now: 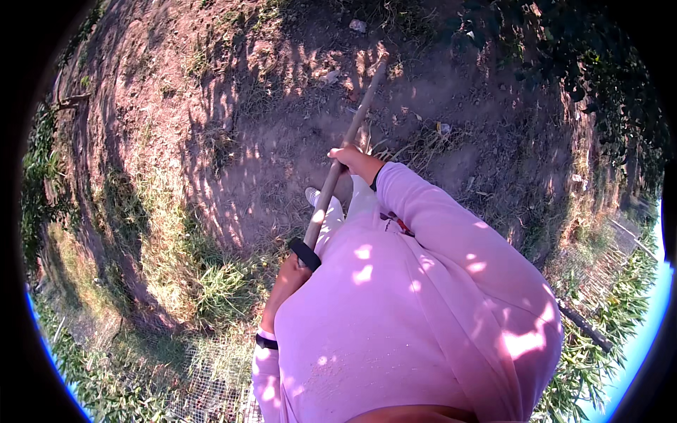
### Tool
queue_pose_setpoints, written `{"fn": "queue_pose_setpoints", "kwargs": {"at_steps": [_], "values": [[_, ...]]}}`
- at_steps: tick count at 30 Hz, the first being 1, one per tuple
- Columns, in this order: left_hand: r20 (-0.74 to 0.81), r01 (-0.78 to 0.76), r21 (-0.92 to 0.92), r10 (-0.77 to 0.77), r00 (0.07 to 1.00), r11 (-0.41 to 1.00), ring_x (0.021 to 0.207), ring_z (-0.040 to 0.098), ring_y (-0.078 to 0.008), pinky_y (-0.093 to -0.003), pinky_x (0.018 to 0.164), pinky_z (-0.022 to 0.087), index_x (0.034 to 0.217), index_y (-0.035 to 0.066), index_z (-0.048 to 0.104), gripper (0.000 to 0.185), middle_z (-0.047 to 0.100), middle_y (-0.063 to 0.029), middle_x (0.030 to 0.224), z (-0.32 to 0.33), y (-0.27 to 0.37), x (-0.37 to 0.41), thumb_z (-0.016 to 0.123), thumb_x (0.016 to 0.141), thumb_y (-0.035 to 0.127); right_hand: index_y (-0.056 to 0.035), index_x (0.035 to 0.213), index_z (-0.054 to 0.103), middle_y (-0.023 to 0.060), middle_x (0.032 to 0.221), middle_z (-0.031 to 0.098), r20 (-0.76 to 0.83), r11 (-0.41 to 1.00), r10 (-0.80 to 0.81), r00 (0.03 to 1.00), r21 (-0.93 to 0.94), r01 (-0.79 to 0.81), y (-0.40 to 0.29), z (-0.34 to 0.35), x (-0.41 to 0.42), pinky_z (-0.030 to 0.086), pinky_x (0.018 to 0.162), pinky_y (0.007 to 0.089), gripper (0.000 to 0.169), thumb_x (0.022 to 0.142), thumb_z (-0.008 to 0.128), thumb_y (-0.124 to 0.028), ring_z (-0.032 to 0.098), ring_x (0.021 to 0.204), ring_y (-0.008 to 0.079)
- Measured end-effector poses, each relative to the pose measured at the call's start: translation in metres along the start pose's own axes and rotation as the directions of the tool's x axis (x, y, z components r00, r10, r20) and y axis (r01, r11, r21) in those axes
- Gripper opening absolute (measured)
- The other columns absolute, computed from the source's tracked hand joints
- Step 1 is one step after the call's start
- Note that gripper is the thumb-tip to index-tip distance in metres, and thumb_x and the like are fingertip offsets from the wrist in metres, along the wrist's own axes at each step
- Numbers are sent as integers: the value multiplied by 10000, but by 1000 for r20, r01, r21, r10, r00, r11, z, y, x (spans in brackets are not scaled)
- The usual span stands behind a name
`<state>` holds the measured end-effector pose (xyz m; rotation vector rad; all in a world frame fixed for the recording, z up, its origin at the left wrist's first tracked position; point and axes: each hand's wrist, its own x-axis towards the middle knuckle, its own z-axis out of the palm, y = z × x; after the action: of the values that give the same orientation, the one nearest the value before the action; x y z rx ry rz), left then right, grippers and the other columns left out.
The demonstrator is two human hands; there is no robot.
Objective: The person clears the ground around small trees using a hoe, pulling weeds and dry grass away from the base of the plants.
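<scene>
A long wooden pole [361,115], like a tool handle, slants from my waist out over the bare soil. My right hand [353,159] grips it around the middle, in front of my legs. At its near end, by my left hip, my left hand [288,280] is closed around the pole, partly hidden by my pink top [370,317]. A black band-like piece [305,254] crosses the pole just beyond that hand; what it belongs to is unclear. The far end points at the ground, and whether a tool head is fitted there cannot be made out.
One shoe [312,196] shows left of the pole. Pale litter [358,25] and dry stalks [431,145] lie on the dirt. A grass tuft [222,285] grows at left. Wire mesh [206,388] runs behind me, and dark foliage [582,69] hangs at upper right.
</scene>
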<state>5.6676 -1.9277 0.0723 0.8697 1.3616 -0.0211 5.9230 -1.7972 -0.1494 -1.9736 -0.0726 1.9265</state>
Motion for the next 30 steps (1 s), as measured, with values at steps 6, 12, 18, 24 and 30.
{"fn": "queue_pose_setpoints", "kwargs": {"at_steps": [6, 12, 18, 24, 30], "values": [[-96, 139, 132, -127, 987, 981, 712, 534, -147, -298, 661, 442, 976, 0, 559, 301, 600, -88, 791, -25, 25, -84, 657, 759, 183, -27, 893, 488, 126, 837, 556, 184, 991, 50, 982, 115, -72, 21, 17, -16, 526, 657, 542, 222, 790, 624, -170, 613, 746, 313], [-102, 207, 229, -188, 977, 951, 738, 539, -151, -294, 692, 443, 1040, -19, 548, 375, 607, -98, 832, -46, 16, -139, 671, 757, 196, -46, 897, 487, 98, 818, 534, 272, 972, 179, 945, 98, -213, 52, 35, -22, 548, 690, 478, 205, 794, 636, -141, 613, 748, 259], [-165, 183, 216, -149, 975, 959, 710, 531, -161, -309, 654, 443, 969, -19, 553, 295, 599, -114, 795, -36, 36, -131, 651, 756, 160, -81, 872, 497, 80, 745, 522, 224, 947, 153, 962, 244, -208, 56, 40, 0, 538, 599, 431, 108, 797, 573, -76, 579, 663, 245], [-219, 136, 174, -96, 971, 975, 700, 585, -235, -346, 635, 448, 957, -12, 558, 300, 607, -160, 776, -17, 2, -59, 643, 729, 165, -99, 816, 485, 52, 642, 480, 159, 890, -13, 987, 451, -60, 0, 31, 9, 506, 528, 427, 62, 827, 546, -106, 530, 534, 230], [-275, -176, 276, 253, 928, 945, 691, 547, -232, -332, 638, 444, 986, -21, 559, 333, 574, -127, 730, 11, 19, 32, 628, 750, 205, -81, 829, 492, 46, 623, 474, 69, 871, -91, 993, 490, 45, -60, 42, 7, 487, 500, 400, 69, 845, 552, -112, 524, 514, 195]]}}
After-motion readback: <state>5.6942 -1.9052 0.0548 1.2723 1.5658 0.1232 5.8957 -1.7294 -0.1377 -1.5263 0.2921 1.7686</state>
